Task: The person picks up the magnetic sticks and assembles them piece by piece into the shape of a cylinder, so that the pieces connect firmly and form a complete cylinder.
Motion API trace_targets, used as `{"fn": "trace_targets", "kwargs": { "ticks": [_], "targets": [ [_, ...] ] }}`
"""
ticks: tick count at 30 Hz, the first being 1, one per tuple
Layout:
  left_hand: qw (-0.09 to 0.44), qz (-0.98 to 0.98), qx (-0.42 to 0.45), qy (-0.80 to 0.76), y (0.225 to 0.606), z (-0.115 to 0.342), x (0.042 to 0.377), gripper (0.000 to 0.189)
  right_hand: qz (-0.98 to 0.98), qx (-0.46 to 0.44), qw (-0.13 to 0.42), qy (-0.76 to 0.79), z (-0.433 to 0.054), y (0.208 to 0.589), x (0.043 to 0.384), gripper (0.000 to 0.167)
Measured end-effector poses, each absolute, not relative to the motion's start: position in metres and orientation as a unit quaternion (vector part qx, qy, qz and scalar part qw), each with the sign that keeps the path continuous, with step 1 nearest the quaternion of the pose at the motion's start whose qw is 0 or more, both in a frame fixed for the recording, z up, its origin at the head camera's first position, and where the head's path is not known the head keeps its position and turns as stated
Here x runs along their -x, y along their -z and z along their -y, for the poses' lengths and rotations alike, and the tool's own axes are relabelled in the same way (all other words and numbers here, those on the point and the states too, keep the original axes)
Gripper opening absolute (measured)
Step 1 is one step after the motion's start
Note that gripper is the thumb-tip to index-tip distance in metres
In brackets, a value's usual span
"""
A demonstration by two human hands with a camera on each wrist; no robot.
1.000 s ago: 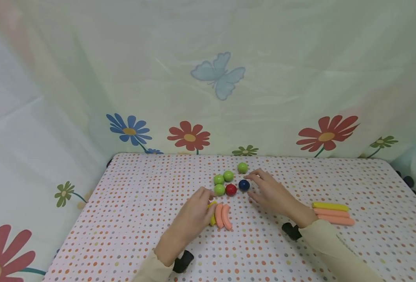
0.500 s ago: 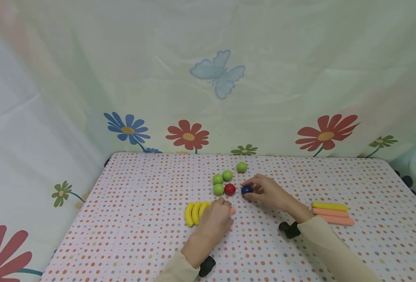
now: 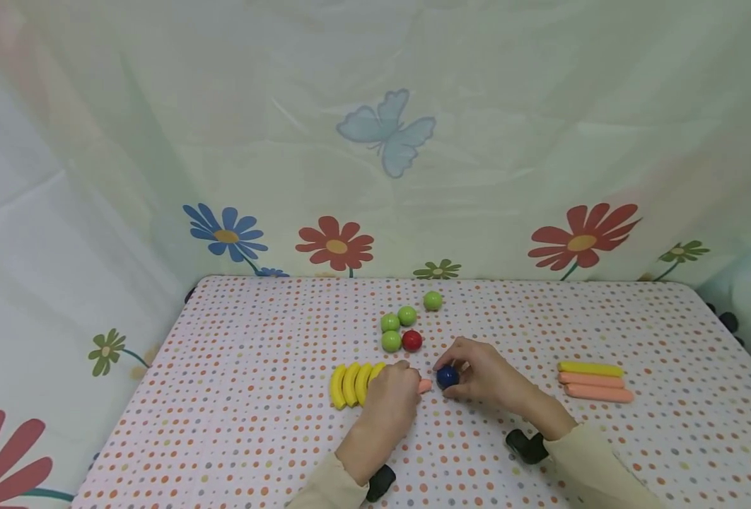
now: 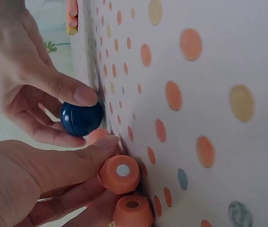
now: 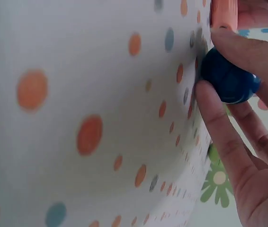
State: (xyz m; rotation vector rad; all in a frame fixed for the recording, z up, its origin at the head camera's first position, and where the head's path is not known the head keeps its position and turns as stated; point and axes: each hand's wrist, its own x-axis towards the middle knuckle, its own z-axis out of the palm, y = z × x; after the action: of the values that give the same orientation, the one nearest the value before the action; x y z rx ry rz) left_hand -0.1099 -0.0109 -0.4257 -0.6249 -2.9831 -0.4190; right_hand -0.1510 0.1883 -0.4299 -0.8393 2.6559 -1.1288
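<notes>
- Through the head view I see the right hand (image 3: 490, 375) just right of centre below the middle, thumb and fingers curled round the blue ball (image 3: 447, 377); whether the ball touches the cloth I cannot tell.
- The left hand (image 3: 393, 396) sits left of it, and from the left wrist view I make out its thumb and fingers pinching among the pink pieces (image 4: 120, 174).
- I have little room between the hands: the tip of a pink piece and the blue ball are separated by a narrow gap.
- Left of that hand, a row of curved yellow pieces (image 3: 350, 385) stands side by side, so that flank is tight.
- Above the hands, three green balls (image 3: 391, 341) cluster near centre, the lowest beside the red ball (image 3: 412, 341); a fourth green one sits apart, higher and right.
- At right, one yellow stick (image 3: 590, 368) lies above two pink sticks (image 3: 598, 392), with a broad span of dotted cloth between them and the blue ball.
- The far edge of the table (image 3: 254, 325) meets the flowered curtain (image 3: 375, 71) at mid-height, well beyond both hands; its left edge slants toward the lower left.
</notes>
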Motion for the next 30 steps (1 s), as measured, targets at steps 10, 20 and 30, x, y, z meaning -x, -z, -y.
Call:
{"fn": "trace_targets", "kwargs": {
  "ticks": [10, 20, 30],
  "targets": [
    [0.015, 0.962, 0.208, 0.179, 0.427, 0.014, 0.112, 0.01, -0.884, 0.291, 0.051, 0.362, -0.179, 0.43, 0.144, 0.033],
    [0.012, 0.961, 0.199, 0.191, 0.427, 0.014, 0.112, 0.013, -0.877, 0.31, 0.072, 0.361, -0.177, 0.427, 0.144, 0.03],
    [0.01, 0.947, 0.218, 0.235, 0.427, 0.016, 0.114, 0.024, -0.897, 0.288, 0.075, 0.328, -0.19, 0.425, 0.131, 0.026]
  ]
}}
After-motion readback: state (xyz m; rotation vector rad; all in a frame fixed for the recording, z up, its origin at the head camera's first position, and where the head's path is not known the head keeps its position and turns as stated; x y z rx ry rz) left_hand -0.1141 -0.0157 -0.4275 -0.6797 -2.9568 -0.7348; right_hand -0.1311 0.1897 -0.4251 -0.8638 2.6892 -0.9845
